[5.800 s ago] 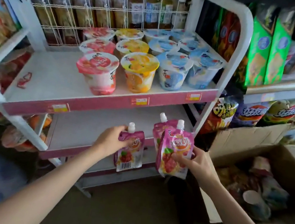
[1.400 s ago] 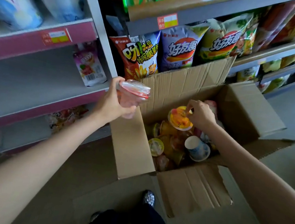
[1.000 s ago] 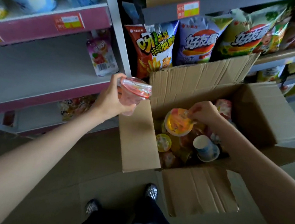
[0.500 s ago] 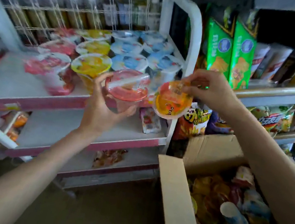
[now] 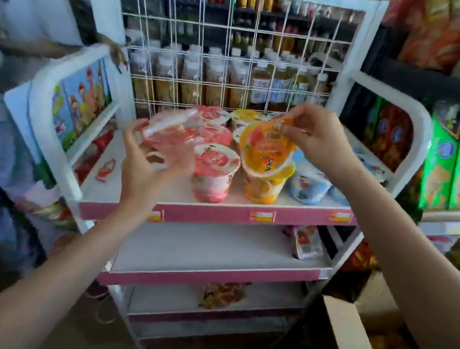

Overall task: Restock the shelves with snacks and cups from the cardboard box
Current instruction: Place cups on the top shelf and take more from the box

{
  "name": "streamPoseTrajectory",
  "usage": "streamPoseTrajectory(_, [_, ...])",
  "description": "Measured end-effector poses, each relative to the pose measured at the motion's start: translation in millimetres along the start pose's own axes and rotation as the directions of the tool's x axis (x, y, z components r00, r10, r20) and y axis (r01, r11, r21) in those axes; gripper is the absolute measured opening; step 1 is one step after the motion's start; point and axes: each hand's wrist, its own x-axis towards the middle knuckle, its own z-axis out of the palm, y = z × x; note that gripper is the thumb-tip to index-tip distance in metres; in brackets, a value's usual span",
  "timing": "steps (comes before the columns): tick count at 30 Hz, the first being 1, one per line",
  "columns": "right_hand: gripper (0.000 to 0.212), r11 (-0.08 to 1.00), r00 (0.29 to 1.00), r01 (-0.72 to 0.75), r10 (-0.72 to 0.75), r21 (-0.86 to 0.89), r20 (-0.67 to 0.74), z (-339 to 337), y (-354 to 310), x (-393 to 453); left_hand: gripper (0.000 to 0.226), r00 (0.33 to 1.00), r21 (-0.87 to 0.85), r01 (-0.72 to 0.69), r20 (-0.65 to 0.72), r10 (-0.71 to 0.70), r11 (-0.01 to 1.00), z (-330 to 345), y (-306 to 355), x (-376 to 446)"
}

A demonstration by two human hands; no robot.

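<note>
The left hand (image 5: 147, 168) grips a pink cup (image 5: 168, 139) from below, fingers curled round its body, holding it tilted above the top shelf (image 5: 219, 202) of the white rack. The right hand (image 5: 317, 136) pinches the lid edge of an orange cup (image 5: 267, 150), which hangs tilted just above another orange cup (image 5: 262, 185) standing on that shelf. Pink and blue cups stand alongside. The cardboard box (image 5: 352, 348) sits at lower right.

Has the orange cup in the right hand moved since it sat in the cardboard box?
Yes. The right hand has carried the orange cup out of the cardboard box, leftward and up over the top shelf.
</note>
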Motion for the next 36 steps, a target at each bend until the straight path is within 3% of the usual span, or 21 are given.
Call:
streamPoseTrajectory(3, [0.01,1.0,0.999,0.001,0.0,-0.008,0.049,32.0,-9.9,23.3,0.09,0.998,0.0,0.063,0.001,-0.063,0.998,-18.7,-16.7,11.8])
streamPoseTrajectory(8, [0.011,0.999,0.991,0.03,-0.035,0.04,0.131,64.6,-17.7,44.1,0.081,0.997,0.085,0.04,0.058,-0.045,0.996,-34.7,-29.4,13.4])
streamPoseTrajectory(12, [0.01,0.998,0.945,0.047,-0.057,0.039,0.321,68.9,-21.5,34.7,0.077,0.995,0.123,-0.037,0.096,0.025,0.992,-44.9,-28.9,-3.2])
streamPoseTrajectory(16, [0.02,0.998,0.887,0.053,-0.065,0.039,0.457,54.6,-14.3,-2.5,0.081,0.955,0.119,-0.103,0.289,0.064,0.988,-51.9,-30.7,-46.8])
streamPoseTrajectory(19, [0.021,0.999,0.881,-0.016,0.034,-0.041,0.472,39.5,7.6,-40.1,0.086,0.884,0.18,-0.111,0.468,0.014,0.977,-39.3,-34.5,-78.6])
streamPoseTrajectory(23, [0.015,0.983,0.896,-0.139,0.178,-0.124,0.407,23.6,37.2,-71.2,0.086,0.842,0.254,-0.056,0.532,-0.091,0.966,-14.0,-29.8,-96.5])
streamPoseTrajectory(26, [0.012,0.96,0.913,-0.247,0.277,-0.135,0.298,15.4,53.7,-83.1,0.087,0.804,0.28,-0.101,0.588,-0.087,0.955,-3.2,-30.4,-98.0])
streamPoseTrajectory(29, [0.012,0.902,0.877,-0.394,0.427,-0.175,0.222,15.2,88.6,-103.5,0.086,0.772,0.341,-0.135,0.625,-0.117,0.93,8.8,-47.4,-113.8])
streamPoseTrajectory(32, [0.016,0.791,0.785,-0.607,0.612,-0.078,0.095,23.5,136.2,-133.9,0.084,0.772,0.409,-0.03,0.59,-0.239,0.912,35.9,-71.6,-138.3])
streamPoseTrajectory(36, [0.009,0.569,0.572,-0.807,0.82,0.156,-0.029,59.7,196.6,-166.1,0.08,0.801,0.374,0.258,0.433,-0.413,0.891,88.3,-101.5,-157.4])
